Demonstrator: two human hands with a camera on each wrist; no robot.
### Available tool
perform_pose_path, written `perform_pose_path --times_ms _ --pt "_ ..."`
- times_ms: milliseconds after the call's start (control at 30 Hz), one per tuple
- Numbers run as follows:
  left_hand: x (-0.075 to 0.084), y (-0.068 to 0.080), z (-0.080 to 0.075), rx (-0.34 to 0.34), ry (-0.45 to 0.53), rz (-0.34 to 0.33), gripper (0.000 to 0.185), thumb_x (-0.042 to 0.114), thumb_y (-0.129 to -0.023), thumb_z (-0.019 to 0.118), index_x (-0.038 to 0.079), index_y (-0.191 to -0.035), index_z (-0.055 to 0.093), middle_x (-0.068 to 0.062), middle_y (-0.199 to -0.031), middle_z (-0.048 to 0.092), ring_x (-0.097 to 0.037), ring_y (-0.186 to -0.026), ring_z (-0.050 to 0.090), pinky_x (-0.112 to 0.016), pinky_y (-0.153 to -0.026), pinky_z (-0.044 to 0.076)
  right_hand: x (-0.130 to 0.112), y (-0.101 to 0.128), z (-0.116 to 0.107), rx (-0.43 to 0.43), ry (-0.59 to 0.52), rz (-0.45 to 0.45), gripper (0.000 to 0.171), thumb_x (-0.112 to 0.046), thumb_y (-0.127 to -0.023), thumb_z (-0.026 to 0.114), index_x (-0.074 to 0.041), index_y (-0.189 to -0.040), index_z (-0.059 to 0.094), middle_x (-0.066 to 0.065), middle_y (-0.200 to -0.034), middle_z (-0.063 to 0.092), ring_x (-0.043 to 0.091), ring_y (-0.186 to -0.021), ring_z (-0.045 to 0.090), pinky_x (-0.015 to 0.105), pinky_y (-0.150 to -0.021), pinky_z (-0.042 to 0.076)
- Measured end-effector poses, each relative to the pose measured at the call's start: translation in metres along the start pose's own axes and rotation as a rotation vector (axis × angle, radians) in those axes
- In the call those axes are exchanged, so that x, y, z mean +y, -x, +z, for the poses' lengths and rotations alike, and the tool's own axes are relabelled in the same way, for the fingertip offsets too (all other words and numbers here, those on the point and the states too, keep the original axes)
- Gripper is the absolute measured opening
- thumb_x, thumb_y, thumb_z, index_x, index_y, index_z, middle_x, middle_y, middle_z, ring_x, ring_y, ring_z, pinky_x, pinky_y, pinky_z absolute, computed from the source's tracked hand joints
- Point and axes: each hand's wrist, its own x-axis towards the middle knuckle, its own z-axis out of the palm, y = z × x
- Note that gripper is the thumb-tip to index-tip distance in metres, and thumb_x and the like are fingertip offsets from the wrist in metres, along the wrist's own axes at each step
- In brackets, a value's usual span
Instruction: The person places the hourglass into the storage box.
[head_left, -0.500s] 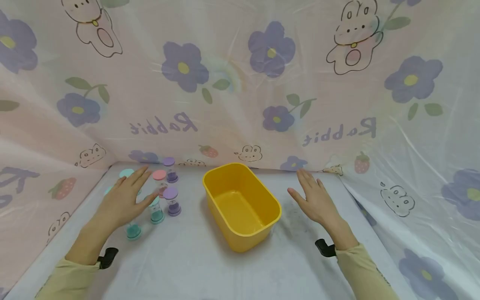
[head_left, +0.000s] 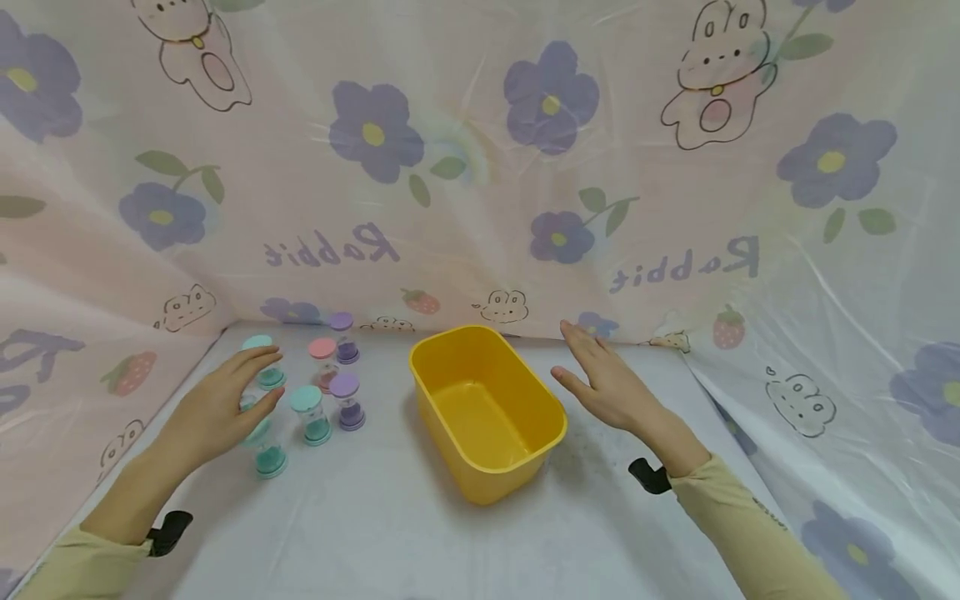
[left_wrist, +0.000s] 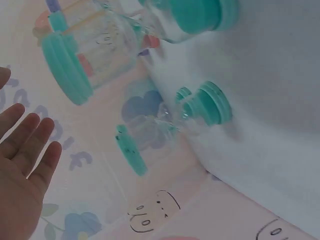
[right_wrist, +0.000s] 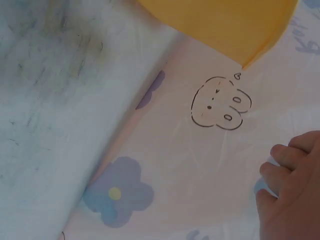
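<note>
With relaxed, empty fingers, the left hand point(head_left: 217, 408) should pinch the nearest teal sand timer point(head_left: 267, 451) by its waist, upright.

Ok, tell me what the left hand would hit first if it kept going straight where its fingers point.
Most likely the teal-capped sand timer at the back of the cluster: the left hand has open fingers aimed up and right, fingertips almost at its cap. Depth is unclear, so it may pass just above.
</note>
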Motion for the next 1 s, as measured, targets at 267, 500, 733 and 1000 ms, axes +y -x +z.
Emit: perform_pose_path --times_ms 267,500,733,1000 --pt "-0.014 0.014 0.000 -0.086 0.084 -0.038 0.048 0.018 -0.098 0.073 0.000 -0.140 0.058 -0.019 -0.146 0.052 -0.048 -0.125 0.055 -0.065 -0.089 0.053 -0.006 -0.009 0.007 -0.113 0.005 -0.058 0.079 -0.050 -0.109 0.049 -0.009 -0.167 0.015 0.010 -0.173 0.017 0.034 -0.158 0.017 0.057 -0.128 0.009" --pt "-0.019 0.028 0.000 -0.152 0.135 -0.077 0.049 0.023 -0.100 0.071 0.000 -0.142 0.057 -0.019 -0.146 0.053 -0.047 -0.116 0.061 -0.062 -0.078 0.059 -0.011 -0.013 0.016 -0.174 -0.018 -0.111 0.077 -0.048 -0.109 0.049 -0.009 -0.167 0.017 0.010 -0.172 0.018 0.036 -0.157 0.021 0.059 -0.128 0.009" --pt "-0.023 0.039 0.001 -0.208 0.168 -0.131 0.050 0.027 -0.101 0.070 0.005 -0.144 0.055 -0.017 -0.146 0.052 -0.042 -0.113 0.062 -0.062 -0.082 0.057 -0.012 -0.015 0.026 -0.212 -0.027 -0.116 0.077 -0.048 -0.108 0.050 -0.006 -0.166 0.022 0.012 -0.172 0.019 0.037 -0.157 0.020 0.059 -0.128 0.009" --pt "-0.025 0.047 0.006 -0.181 0.127 -0.117 0.049 0.027 -0.098 0.075 0.009 -0.140 0.060 -0.013 -0.141 0.058 -0.031 -0.109 0.063 -0.048 -0.084 0.059 -0.012 -0.015 0.033 -0.262 -0.053 -0.089 0.077 -0.051 -0.108 0.048 -0.010 -0.167 0.019 0.010 -0.173 0.017 0.033 -0.159 0.016 0.058 -0.128 0.006"
